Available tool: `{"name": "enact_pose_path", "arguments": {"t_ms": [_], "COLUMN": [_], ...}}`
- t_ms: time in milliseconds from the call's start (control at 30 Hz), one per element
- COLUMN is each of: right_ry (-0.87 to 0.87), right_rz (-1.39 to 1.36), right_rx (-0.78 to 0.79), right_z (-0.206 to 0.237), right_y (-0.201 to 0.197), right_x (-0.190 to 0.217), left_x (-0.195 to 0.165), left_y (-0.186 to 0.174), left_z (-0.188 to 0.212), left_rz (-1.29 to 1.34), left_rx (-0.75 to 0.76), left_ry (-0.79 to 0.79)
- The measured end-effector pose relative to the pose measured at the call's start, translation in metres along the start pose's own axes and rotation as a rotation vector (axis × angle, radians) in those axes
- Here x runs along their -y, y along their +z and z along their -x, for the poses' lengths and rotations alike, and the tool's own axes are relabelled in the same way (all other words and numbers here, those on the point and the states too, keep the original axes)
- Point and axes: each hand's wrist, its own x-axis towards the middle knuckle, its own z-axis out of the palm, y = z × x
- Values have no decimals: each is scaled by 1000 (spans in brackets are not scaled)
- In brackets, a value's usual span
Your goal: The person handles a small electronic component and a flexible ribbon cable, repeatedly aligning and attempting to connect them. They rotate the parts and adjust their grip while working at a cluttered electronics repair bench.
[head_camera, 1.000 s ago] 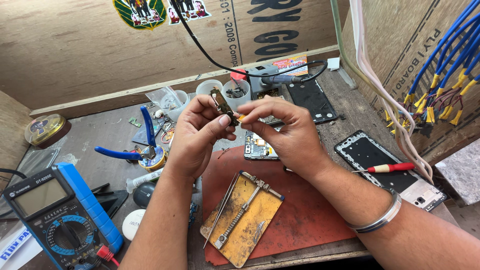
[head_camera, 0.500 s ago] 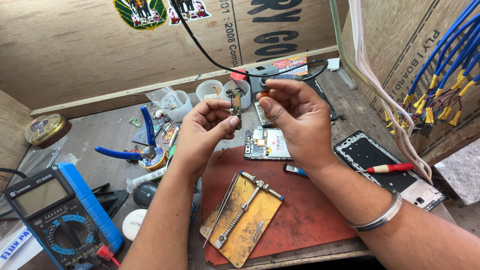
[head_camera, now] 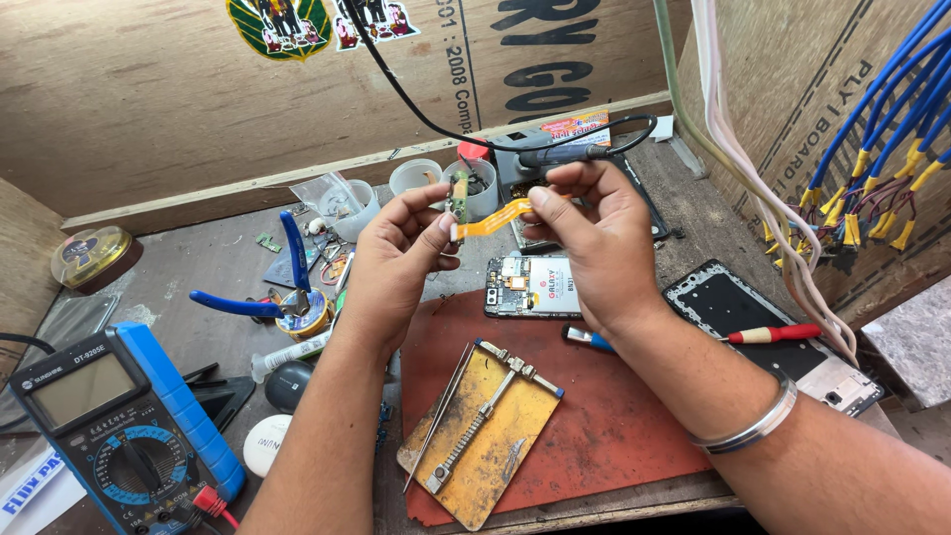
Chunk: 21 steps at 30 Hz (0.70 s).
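Both my hands are raised over the bench, stretching an orange flex ribbon cable [head_camera: 492, 218] between them. My left hand [head_camera: 396, 256] pinches its left end, where a small green circuit board [head_camera: 459, 195] sticks up. My right hand [head_camera: 594, 233] pinches the right end between thumb and forefinger. Below them lies an opened phone body [head_camera: 530, 285] on a red mat [head_camera: 614, 426]. A yellow board-holder jig [head_camera: 487, 426] rests on the mat's near edge.
A blue multimeter [head_camera: 119, 421] sits at the near left, blue pliers [head_camera: 260, 297] behind it. White cups [head_camera: 416, 176] and a black cable [head_camera: 426, 109] stand at the back. A phone frame [head_camera: 763, 327] with a red-handled screwdriver [head_camera: 773, 335] lies right; blue wires [head_camera: 882, 129] hang on the right wall.
My hands have drawn apart and risen slightly, pulling the orange ribbon cable out straight between them; earlier they were close together around the small part.
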Motion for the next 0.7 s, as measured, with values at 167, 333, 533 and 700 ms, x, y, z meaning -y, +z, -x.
{"name": "enact_pose_path", "arguments": {"t_ms": [167,333,533,700], "right_ry": [-19,28,99,119], "right_rz": [23,25,-83,-151], "right_rx": [-41,-40,-50,-43], "right_z": [-3,-4,-7,-9], "right_y": [-1,-1,-2,-7], "right_x": [-1,-2,-7,-12], "left_x": [1,2,3,6], "left_y": [-1,-4,-3,-4], "left_z": [-2,-2,-1,0], "left_rz": [42,105,120,151], "left_rx": [-50,-69,-21,17], "left_ry": [-39,-82,-103,-79]}}
